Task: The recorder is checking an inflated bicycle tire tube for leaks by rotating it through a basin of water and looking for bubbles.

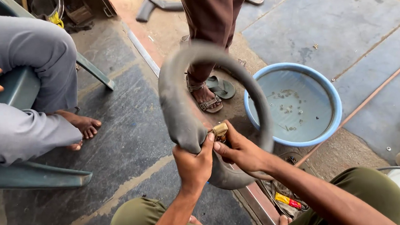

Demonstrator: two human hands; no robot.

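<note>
Inner tube (180, 109) is being held up over the floor by left hand (194, 162), fist closed round the rubber. Brass valve (220, 130) is being pinched by right hand (241, 151) w/ thumb & forefinger (prob. being unscrewed). Next move, as judged: steady tube, careful twisting; blue basin (336, 100) nearby.

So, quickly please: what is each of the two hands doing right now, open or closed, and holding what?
Left hand: closed around the grey inner tube, beside its valve.
Right hand: closed on the brass valve, fingertips pinching it.
</note>
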